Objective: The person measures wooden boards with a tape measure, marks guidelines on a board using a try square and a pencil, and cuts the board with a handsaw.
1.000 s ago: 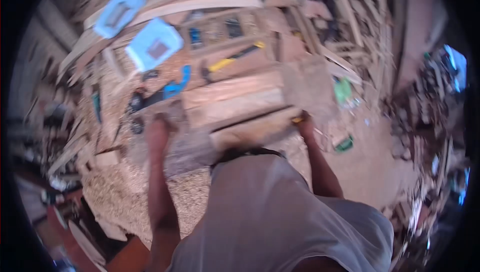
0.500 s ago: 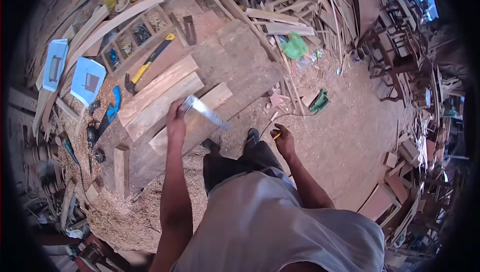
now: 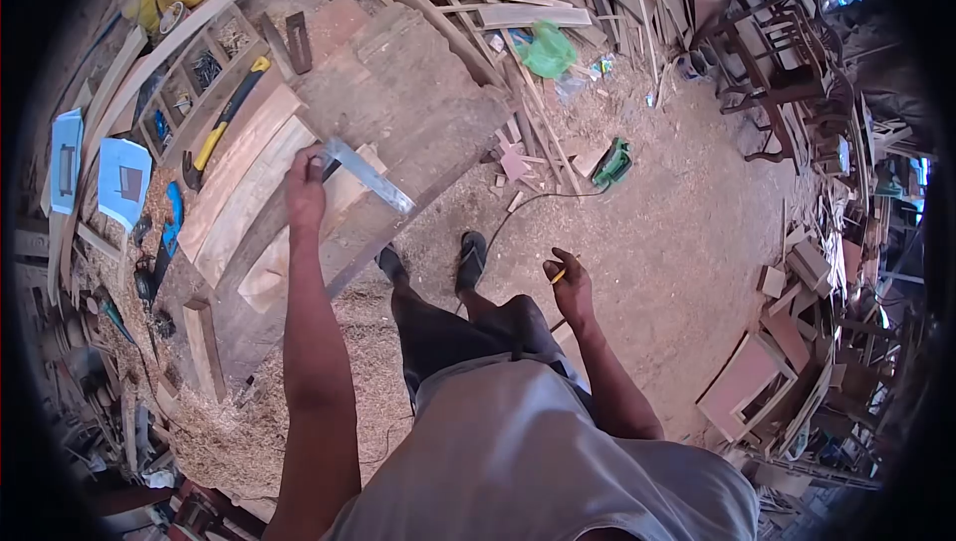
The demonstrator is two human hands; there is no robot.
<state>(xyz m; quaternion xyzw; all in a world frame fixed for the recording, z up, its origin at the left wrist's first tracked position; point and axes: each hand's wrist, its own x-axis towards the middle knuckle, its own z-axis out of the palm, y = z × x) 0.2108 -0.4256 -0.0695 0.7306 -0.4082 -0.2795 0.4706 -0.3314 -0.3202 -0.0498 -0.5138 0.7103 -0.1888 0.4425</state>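
My left hand (image 3: 306, 192) is closed on one end of a metal square (image 3: 370, 178), its shiny blade pointing right and toward the bench edge. It is above the wooden boards (image 3: 261, 190) lying side by side on the workbench (image 3: 418, 93). The fingers partly hide the square's held end. My right hand (image 3: 574, 294), off to the right over the floor, pinches a yellow pencil (image 3: 559, 276). Beyond the boards lie a claw hammer (image 3: 227, 118) with a yellow and black handle and a blue-handled saw (image 3: 171, 227).
A compartmented wooden tray (image 3: 199, 73) holds small hardware at the bench's far left. Two printed sheets (image 3: 123, 182) lie nearby. A short wood block (image 3: 204, 347) stands at the near left. Scrap wood (image 3: 518, 8), a green power tool (image 3: 612, 162) with a cord, and wooden chairs (image 3: 787, 73) are beyond.
The view has shifted, so the bench appears further left. My left hand still holds the square, now less blurred and over the boards' right ends. My right hand keeps the pencil.
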